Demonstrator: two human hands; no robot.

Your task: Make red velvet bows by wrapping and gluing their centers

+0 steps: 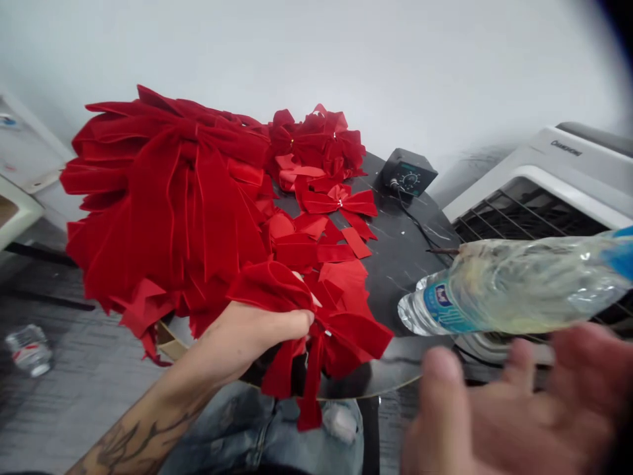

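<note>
My left hand [262,330] is closed round a red velvet bow [353,333], its thumb on top near the middle and the tails hanging over the table's front edge. Large and blurred at the lower right, my right hand [514,402] has its fingers spread and nothing in it. Just beyond it stands a clear plastic bottle [534,284] with a blue label and a thin dark tip sticking out at its side. A big heap of red bows [173,178] fills the left of the table, and a bow with a pale wire at its centre [339,201] lies farther back.
On the dark round table [395,251] lie loose red fabric pieces [341,284]. A small black control box [408,173] with a dial and cable sits at the back. To the right is a white air cooler [539,178]. A plastic bottle [30,349] lies on the floor.
</note>
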